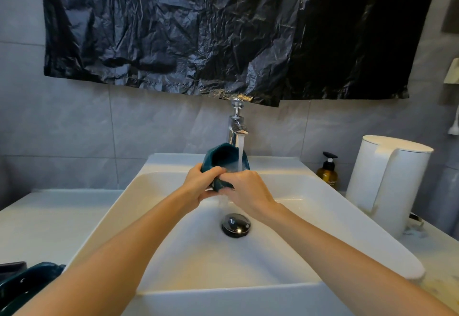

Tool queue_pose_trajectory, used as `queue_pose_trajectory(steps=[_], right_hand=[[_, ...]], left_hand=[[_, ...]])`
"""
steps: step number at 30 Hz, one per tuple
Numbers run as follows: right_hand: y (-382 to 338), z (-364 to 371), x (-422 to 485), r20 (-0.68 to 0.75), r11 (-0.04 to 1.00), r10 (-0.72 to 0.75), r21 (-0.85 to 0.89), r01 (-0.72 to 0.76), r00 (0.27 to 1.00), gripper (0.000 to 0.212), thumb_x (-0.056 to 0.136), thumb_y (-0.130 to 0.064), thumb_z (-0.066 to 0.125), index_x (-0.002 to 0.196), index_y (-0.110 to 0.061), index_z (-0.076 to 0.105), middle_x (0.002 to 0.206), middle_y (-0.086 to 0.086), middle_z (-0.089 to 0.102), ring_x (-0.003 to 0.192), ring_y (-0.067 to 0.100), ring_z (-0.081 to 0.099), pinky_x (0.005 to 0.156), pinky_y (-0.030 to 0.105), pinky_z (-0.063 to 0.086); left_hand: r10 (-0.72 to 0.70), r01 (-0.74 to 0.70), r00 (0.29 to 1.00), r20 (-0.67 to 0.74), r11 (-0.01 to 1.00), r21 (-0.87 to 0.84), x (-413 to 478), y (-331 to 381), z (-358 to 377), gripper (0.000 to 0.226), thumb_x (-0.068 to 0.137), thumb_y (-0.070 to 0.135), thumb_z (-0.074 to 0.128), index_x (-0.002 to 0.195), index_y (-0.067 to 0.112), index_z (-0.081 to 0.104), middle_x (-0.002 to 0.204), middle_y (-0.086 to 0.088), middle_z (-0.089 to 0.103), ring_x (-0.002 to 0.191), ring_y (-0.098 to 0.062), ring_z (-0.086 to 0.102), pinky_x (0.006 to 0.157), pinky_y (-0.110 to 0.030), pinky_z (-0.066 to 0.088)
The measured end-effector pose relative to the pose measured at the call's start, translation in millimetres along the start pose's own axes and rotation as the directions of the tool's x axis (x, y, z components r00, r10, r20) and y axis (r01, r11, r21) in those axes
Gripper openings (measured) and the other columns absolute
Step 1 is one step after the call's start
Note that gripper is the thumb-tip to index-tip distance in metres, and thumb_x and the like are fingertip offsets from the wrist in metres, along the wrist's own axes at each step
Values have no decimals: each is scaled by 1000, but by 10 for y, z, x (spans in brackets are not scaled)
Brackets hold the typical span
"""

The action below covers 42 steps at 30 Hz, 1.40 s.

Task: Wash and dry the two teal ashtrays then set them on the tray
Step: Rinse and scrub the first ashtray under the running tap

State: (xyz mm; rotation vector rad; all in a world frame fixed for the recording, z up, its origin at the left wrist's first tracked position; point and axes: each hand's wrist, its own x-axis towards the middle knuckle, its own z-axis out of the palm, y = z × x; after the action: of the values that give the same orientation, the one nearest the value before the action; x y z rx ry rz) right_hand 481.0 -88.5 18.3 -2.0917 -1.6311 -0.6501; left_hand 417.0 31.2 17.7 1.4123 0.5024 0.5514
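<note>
My left hand (200, 184) and right hand (249, 189) grip a teal ashtray (223, 157), lower rim hidden, hollow tipped toward me; second ashtray (23, 283) cropped lower left.

We have one wide-angle view — worn on the head, standing at the sink (323, 228), looking forward and down into it. It faces the tiled wall (74, 121) and tap (237, 121) straight on — near enough that the left hand (198, 182) and right hand (247, 189), both on the ashtray (221, 155), sit at arm's length mid-frame.
</note>
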Motion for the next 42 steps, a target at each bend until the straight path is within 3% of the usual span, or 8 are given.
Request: queue_pose_trajectory(steps=[8,13,18,24,31,37,39,42], right_hand=[[234,-63,-57,214,910,-235,-294,292,948,6,73,-13,75,71,-15,70,66,5,67,77,31,63,67,31,55],[111,-54,-92,238,970,-112,-183,158,965,16,91,-13,54,97,-14,68,87,11,66,84,30,59,61,29,35],[175,-99,-78,341,885,-93,-401,235,935,22,98,-30,50,111,-16,62,103,8,66,95,27,63,71,33,45],[102,-36,-62,140,975,-124,-168,147,982,18,93,-26,57,105,-15,65,98,6,70,89,26,63,71,32,45],[177,-39,-7,252,829,-234,-453,328,939,10,88,-27,66,91,-18,68,88,1,72,89,22,65,88,31,42],[168,-57,-66,238,936,-203,-239,260,950,16,86,-24,68,94,-11,68,91,5,70,90,28,63,77,33,47],[254,-41,-30,243,885,-238,-344,313,940,13,79,-21,75,88,-14,69,87,0,71,93,24,64,85,31,50],[176,-48,10,341,855,-162,-421,304,926,20,95,-23,56,112,-15,64,113,2,67,115,21,55,105,27,35]], left_hand=[[12,16,989,-148,982,188,-11,23,-78,24,92,19,57,114,10,56,109,-11,58,100,-28,57,55,-34,57],[-19,47,989,-146,981,187,-36,47,-48,25,94,22,57,115,9,54,112,-12,59,101,-29,58,57,-37,58],[-31,46,994,-103,988,149,-72,41,-11,38,91,28,62,124,13,49,116,-9,58,103,-25,59,60,-34,58],[18,-7,994,-110,995,98,-28,-2,15,35,92,12,56,125,15,45,121,-13,56,99,-25,58,68,-38,59],[16,-4,992,-127,996,92,-48,-20,-57,62,93,13,53,147,30,26,138,-8,44,110,-26,52,67,-36,55],[43,-22,985,-169,992,125,-32,-7,-17,33,93,8,50,125,18,51,120,-12,56,103,-29,57,65,-38,58],[22,-1,985,-169,992,124,-17,14,-56,31,93,11,50,124,15,53,117,-12,57,99,-26,56,64,-35,57],[-33,42,985,-167,998,46,-21,-7,-61,37,90,15,56,126,12,49,117,-14,59,101,-26,58,70,-34,57]])
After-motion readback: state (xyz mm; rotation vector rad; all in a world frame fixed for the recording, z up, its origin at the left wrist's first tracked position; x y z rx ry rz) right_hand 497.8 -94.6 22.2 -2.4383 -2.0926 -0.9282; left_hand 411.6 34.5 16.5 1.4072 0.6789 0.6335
